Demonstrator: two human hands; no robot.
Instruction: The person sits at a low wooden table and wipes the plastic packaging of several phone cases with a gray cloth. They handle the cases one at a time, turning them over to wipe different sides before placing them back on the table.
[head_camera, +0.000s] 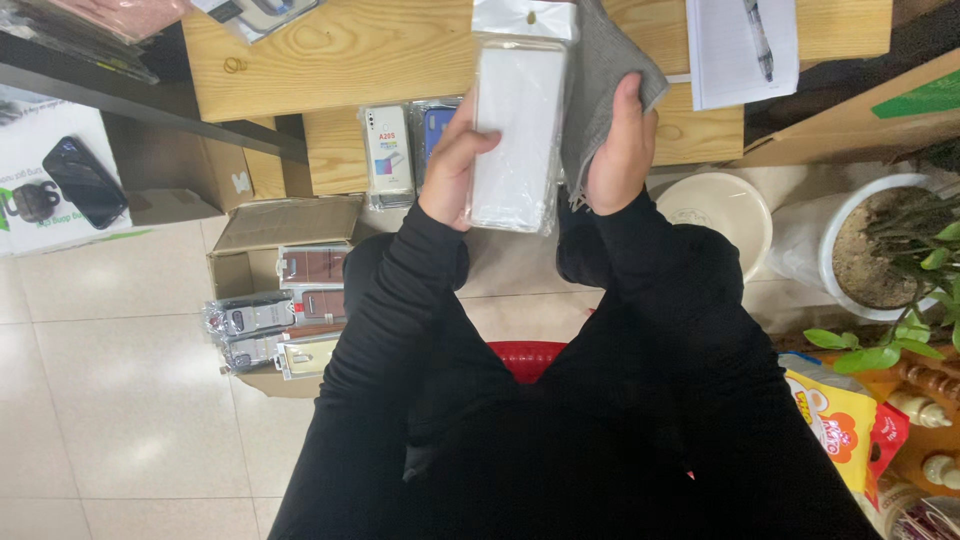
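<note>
My left hand (455, 160) grips the left edge of a clear plastic packet holding a white phone case (517, 125), held upright in front of me. My right hand (622, 145) holds a grey cloth (598, 75) against the packet's right side. Both arms wear black sleeves. Behind the packet, two more packaged phone cases (388, 150) stand against a low wooden shelf (335, 150).
A cardboard box (285, 225) with several packaged phone cases (265, 330) sits on the tiled floor at left. A wooden table (350, 50) carries paper with a pen (740, 45). A white bowl (722, 205), a potted plant (890, 245) and snack bags (845, 420) stand at right. A red stool (527, 357) is below me.
</note>
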